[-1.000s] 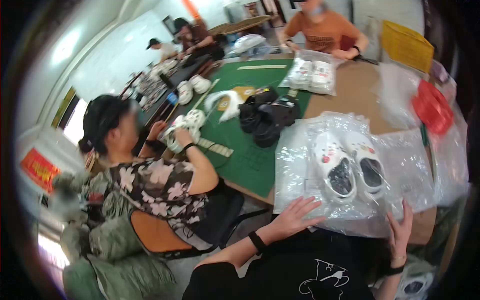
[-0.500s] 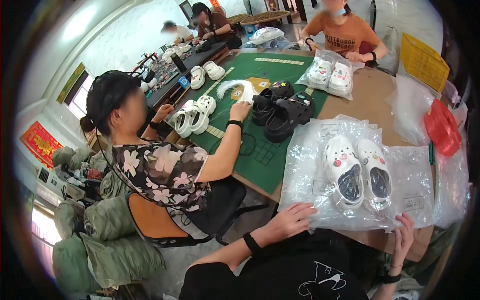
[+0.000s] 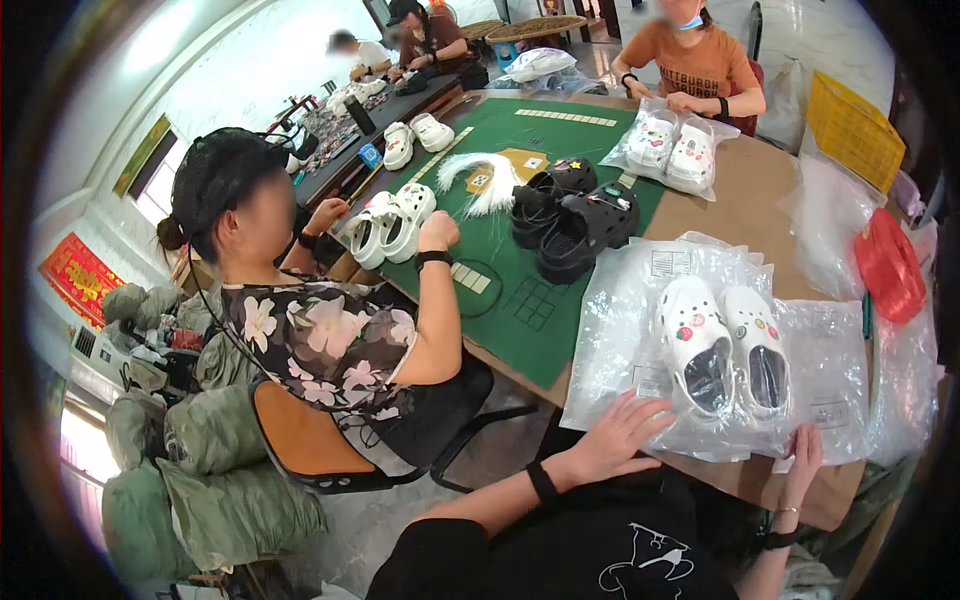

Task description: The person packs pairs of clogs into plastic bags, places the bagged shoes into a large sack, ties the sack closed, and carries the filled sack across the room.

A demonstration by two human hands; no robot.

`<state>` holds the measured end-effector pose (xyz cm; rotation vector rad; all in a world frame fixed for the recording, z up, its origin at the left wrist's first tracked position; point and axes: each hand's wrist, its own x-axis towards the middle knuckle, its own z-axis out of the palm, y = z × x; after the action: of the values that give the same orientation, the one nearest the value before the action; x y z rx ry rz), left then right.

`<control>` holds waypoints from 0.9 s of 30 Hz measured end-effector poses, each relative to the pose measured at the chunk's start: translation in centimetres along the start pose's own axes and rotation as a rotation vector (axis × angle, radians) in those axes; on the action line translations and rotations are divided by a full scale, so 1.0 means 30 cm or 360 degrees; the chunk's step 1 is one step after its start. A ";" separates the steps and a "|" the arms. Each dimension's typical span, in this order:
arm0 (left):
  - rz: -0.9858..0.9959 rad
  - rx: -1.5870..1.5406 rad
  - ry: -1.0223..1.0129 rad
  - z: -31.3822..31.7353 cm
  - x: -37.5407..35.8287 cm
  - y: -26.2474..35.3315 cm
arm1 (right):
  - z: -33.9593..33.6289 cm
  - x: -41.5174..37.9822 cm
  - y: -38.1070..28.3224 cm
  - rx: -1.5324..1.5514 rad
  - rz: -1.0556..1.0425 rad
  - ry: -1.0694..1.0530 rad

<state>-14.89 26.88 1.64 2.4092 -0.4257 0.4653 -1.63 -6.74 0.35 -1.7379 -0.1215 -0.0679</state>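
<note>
A pair of white clogs (image 3: 697, 320) with colourful charms lies side by side in a clear plastic bag (image 3: 665, 385), toes pointing away from me. Beneath it are more clear bags (image 3: 825, 350), spread over the brown table. My left hand (image 3: 628, 432) rests over the bag's near left side, fingers stretched out toward the left clog's heel. At the near right edge, my right hand (image 3: 803, 458) has its fingers closed on the plastic, just below the right clog.
Black clogs (image 3: 585, 235) and white strands (image 3: 490, 180) lie on the green mat (image 3: 560, 330). A co-worker (image 3: 310, 310) sits at my left beside white clogs (image 3: 395, 220). Across the table, another person (image 3: 690, 70) handles bagged white clogs (image 3: 670, 148). A red roll (image 3: 890, 265) is at the right.
My left hand has slid right and inward over the bag, toward the clogs. My right hand's fingers have drawn together at the edge. The left co-worker's hand has left the white strands.
</note>
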 end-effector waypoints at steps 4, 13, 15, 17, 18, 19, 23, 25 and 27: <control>-0.0061 -0.0026 -0.0040 0.056 0.013 -0.035 | -0.003 0.035 0.042 -0.0094 -0.0012 0.0066; -0.0541 -0.1045 0.0273 -0.011 0.010 -0.015 | -0.028 0.067 0.064 -0.0083 0.0033 0.0208; -0.0749 -0.1112 0.0236 -0.006 0.006 -0.013 | -0.043 0.073 0.053 -0.0068 0.0054 0.0186; -0.0955 -0.1186 0.0189 0.018 0.005 -0.030 | -0.043 0.086 0.035 -0.0211 0.0083 0.0093; -0.0970 -0.1172 0.0219 0.042 0.004 -0.062 | -0.043 0.091 0.029 -0.0350 0.0105 0.0002; -0.0982 -0.1157 0.0250 0.049 0.013 -0.075 | -0.044 0.103 0.057 -0.0354 0.0104 0.0004; -0.1242 -0.1204 0.0278 0.059 0.043 -0.074 | 0.017 0.120 0.030 -0.0367 0.0153 -0.0114; -0.1345 -0.1112 0.0295 0.089 0.056 -0.086 | 0.041 0.117 0.004 -0.0466 0.0207 -0.0102; -0.1268 -0.1014 0.0343 0.119 0.057 -0.096 | 0.027 0.116 0.050 -0.0497 0.0054 -0.0012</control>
<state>-11.41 26.40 -1.75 1.6895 0.4275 0.1751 1.99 -6.04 -0.85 -2.0515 -0.0897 -0.0577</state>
